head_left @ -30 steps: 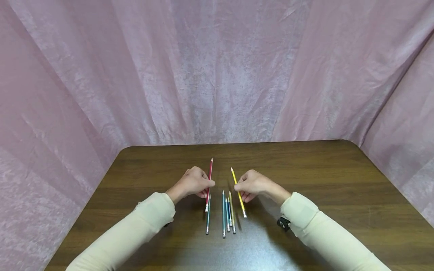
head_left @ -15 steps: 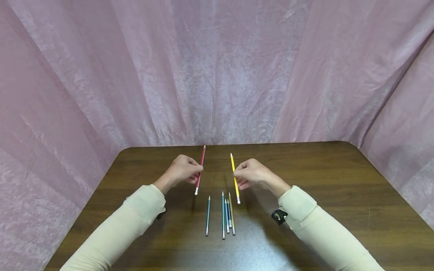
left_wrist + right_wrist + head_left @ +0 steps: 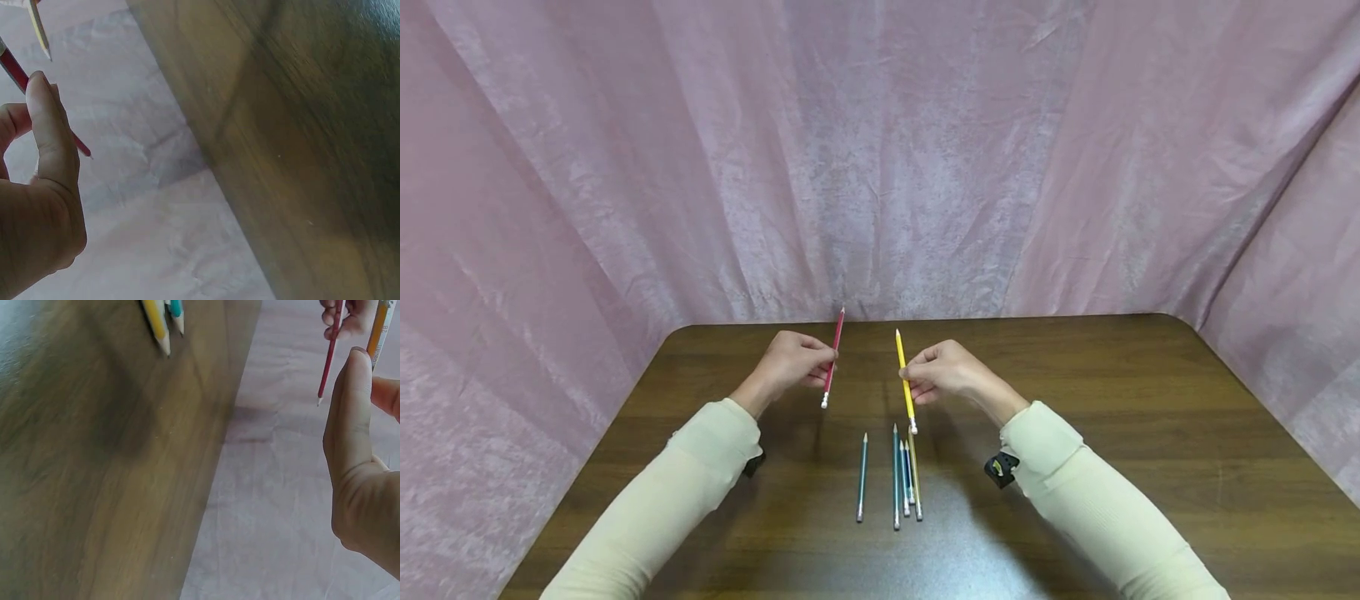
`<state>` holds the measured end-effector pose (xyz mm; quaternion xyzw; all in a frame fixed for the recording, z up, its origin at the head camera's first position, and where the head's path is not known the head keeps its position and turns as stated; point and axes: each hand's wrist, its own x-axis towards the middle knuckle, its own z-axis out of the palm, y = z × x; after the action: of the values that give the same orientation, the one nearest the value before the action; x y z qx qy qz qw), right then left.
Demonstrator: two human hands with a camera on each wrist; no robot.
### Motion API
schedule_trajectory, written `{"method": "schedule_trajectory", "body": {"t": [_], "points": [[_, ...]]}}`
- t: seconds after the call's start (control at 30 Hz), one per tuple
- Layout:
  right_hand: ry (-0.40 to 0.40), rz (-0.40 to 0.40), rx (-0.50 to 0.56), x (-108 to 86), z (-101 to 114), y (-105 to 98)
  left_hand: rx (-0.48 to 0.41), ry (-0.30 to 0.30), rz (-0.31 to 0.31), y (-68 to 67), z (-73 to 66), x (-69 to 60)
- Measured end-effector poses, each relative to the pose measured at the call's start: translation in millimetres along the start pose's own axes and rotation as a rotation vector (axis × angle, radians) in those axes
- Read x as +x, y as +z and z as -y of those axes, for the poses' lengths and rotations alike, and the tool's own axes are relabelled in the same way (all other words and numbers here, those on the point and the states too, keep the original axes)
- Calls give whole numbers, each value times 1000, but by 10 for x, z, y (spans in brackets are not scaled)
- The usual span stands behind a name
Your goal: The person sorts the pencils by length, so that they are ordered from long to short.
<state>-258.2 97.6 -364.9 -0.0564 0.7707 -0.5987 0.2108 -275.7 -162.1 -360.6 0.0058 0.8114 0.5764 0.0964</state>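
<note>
The left hand [image 3: 792,362] pinches a red pencil [image 3: 837,332] near its middle, tip pointing away and white eraser end toward the viewer. To its right, the right hand [image 3: 946,368] pinches a yellow pencil [image 3: 902,350] the same way, above the table. In the left wrist view the red pencil [image 3: 15,71] passes behind the left hand's fingers [image 3: 47,112]. The right wrist view has the yellow pencil [image 3: 379,331] at the right hand's fingertips, partly hidden, with the red pencil [image 3: 329,365] beyond.
On the brown wooden table [image 3: 1075,375] a teal pencil [image 3: 862,479] lies alone, left of a close group with another teal pencil [image 3: 896,483], a gold one [image 3: 916,483] and others. A pink curtain [image 3: 880,167] hangs behind the table's far edge.
Both hands have risen and moved away from the lying pencils, carrying the red and yellow pencils. The red one has shifted left; the yellow one has lately shifted slightly left.
</note>
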Motion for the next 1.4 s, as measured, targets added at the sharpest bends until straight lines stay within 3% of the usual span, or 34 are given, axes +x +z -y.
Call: {"method": "schedule_trajectory", "body": {"t": [0.63,1.23,1.4], "points": [[-7,-19,-62,51,156,-61,-30,-67,-122,-163,299,324],[-4,-14,-12,192,181,89,-62,-145,-133,-141,530,612],[1,-14,-2,205,185,109,-51,-198,-145,-106,549,639]]}}
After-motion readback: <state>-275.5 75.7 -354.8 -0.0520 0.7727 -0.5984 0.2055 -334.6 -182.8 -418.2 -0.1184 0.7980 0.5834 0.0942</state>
